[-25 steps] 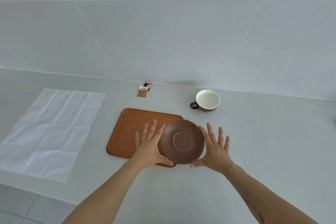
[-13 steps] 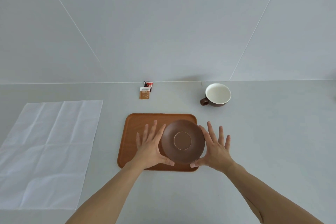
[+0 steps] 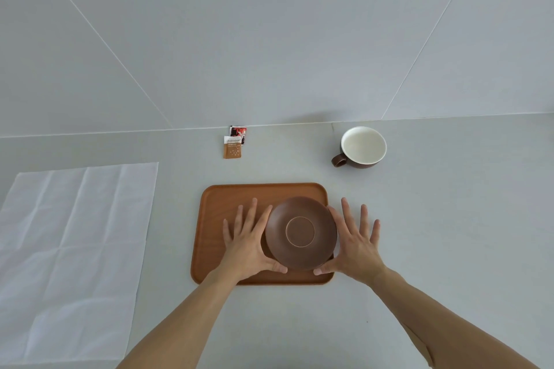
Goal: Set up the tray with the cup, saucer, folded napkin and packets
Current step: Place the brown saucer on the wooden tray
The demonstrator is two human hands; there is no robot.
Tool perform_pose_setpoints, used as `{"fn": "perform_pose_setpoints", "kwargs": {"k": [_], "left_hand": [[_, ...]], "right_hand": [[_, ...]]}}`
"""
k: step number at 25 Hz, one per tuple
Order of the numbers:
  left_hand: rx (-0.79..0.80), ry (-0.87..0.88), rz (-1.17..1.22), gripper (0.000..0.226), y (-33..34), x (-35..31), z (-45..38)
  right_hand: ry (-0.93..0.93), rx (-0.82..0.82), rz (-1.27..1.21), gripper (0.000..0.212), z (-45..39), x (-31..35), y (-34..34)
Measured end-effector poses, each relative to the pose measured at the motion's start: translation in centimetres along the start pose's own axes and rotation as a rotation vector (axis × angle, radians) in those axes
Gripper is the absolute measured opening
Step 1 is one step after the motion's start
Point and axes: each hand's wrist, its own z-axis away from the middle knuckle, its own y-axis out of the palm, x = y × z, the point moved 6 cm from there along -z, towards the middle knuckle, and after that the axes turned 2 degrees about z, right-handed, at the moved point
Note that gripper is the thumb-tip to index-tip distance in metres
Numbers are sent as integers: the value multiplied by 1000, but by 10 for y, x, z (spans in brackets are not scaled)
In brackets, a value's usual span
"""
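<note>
The brown saucer [image 3: 300,232] sits over the right part of the wooden tray [image 3: 221,198], between both hands. The left hand [image 3: 248,241] and right hand [image 3: 355,241] flank its rim, fingers straight and spread, thumbs touching its near edge.

Both hands, left hand [image 3: 246,244] and right hand [image 3: 356,244], hold a brown saucer [image 3: 300,232] over the tray [image 3: 227,198], cup [image 3: 361,147] at 1 o'clock, 2 packets [image 3: 233,144] at 11, napkin [image 3: 72,249] at 9.

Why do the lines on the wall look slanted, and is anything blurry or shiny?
Head view: the wide lens splays the wall lines outward. Nothing is blurry; the saucer and both hands, left and right, look sharp. The light is soft, with a faint shadow beside the cup and no strong glare on the tray.
</note>
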Motion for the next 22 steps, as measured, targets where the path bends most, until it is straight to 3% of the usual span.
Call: {"fn": "perform_pose_setpoints", "kwargs": {"k": [22], "left_hand": [[9, -7, -26, 142, 5, 12, -8]], "right_hand": [[13, -12, -10, 145, -9, 1, 14]]}}
